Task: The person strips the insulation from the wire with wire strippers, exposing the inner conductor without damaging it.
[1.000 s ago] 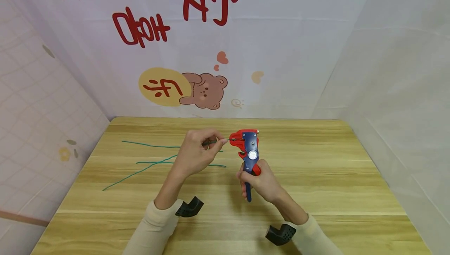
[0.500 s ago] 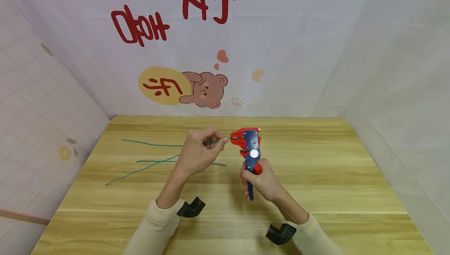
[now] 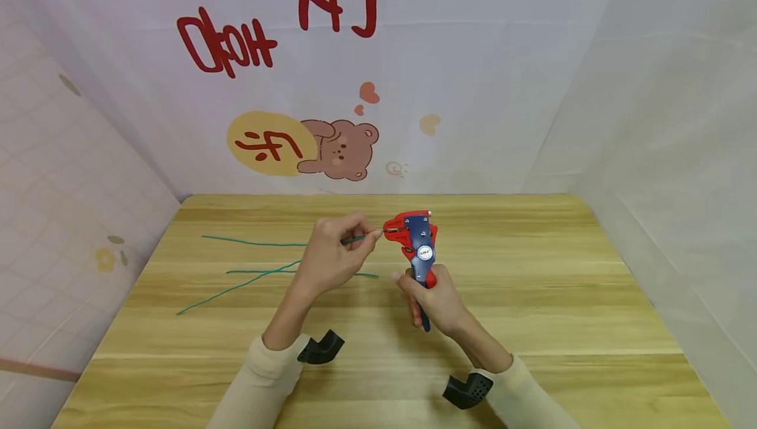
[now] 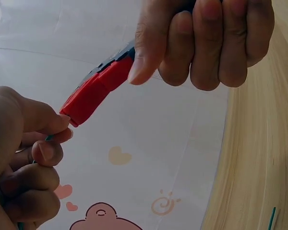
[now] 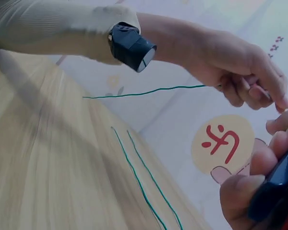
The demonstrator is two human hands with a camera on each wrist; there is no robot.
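Observation:
A red and navy wire stripper (image 3: 420, 235) is gripped by its handles in my right hand (image 3: 442, 301), head upward and red jaws facing left. Between thumb and forefinger my left hand (image 3: 332, 250) pinches a green wire (image 3: 236, 290) close to its tip, right at those jaws. In the left wrist view the fingertips touch or nearly touch the red nose of the stripper (image 4: 93, 93); how deep the wire sits inside is hidden. The wire's long tail (image 5: 158, 89) trails leftward above the table in the right wrist view. Navy handle (image 5: 273, 187) shows beneath the right fingers there.
Two more green wires, one farther back (image 3: 254, 243) and one nearer (image 3: 248, 272), lie on the wooden table (image 3: 532, 324), partly behind the left hand. A white printed cloth (image 3: 485, 87) stands along the back and sides. Each sleeve carries a black wrist device (image 3: 467, 391).
The right hand has squeezed the stripper's handles, and the lower red notch has narrowed. The stripper has risen slightly. The left hand keeps its pinch in nearly the same place.

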